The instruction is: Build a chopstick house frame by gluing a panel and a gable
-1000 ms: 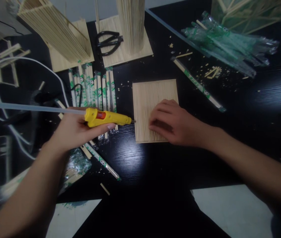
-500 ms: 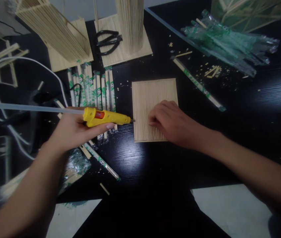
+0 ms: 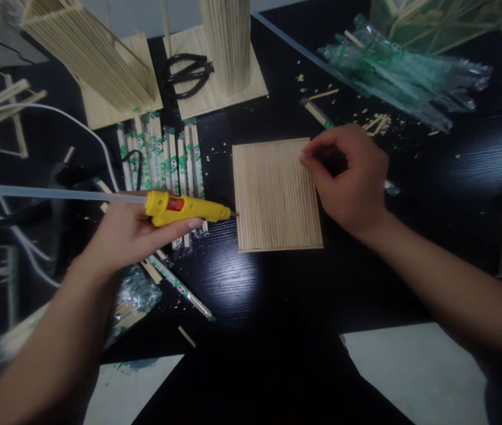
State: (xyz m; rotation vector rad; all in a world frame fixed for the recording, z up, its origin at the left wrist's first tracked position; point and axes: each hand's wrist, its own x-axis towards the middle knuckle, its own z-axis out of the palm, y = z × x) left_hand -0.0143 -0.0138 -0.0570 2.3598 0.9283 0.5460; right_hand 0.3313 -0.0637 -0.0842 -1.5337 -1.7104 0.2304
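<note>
My left hand [image 3: 140,230] is wrapped round a yellow hot glue gun [image 3: 189,208], a long clear glue stick [image 3: 51,192] poking out of its back. The gun's metal tip points right, at the left edge of a square panel [image 3: 275,198] of chopsticks laid side by side. At the panel's upper right corner is my right hand [image 3: 351,177], thumb and forefinger pinched together in a ring. Whether something small sits between those fingertips I cannot make out. Part of a wrapped chopstick pack [image 3: 317,112] is hidden behind this hand.
Wrapped chopsticks [image 3: 157,153] lie left of the panel. Behind them stand two chopstick structures on square bases, with black-handled scissors [image 3: 189,75] on one base. Empty plastic wrappers [image 3: 410,77] and stick scraps are at the back right. A white cable [image 3: 51,106] loops at the left.
My right hand has moved from the panel's middle up and right to its upper right corner, uncovering the panel's surface. My left hand with the glue gun has hardly moved.
</note>
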